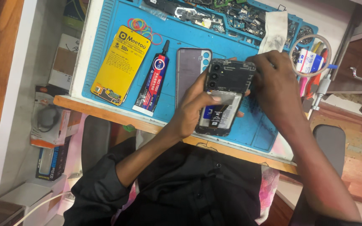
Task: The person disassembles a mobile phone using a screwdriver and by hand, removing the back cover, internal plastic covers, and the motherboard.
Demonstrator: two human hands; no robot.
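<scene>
While left hand (191, 106) grips opened phone (225, 98), right hand (273, 83) pinches its top edge.

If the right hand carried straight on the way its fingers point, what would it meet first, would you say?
Probably the detached purple back cover lying on the blue mat, just past the opened phone that the right hand already touches; depth is uncertain.

Head camera looks steeply down, close over the blue mat (105, 50).

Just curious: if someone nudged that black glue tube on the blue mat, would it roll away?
Probably not far: the glue tube lies flat, and its bottom end looks flattened and wide. It likely feels light and somewhat squashy. The blue mat looks grippy.
</scene>
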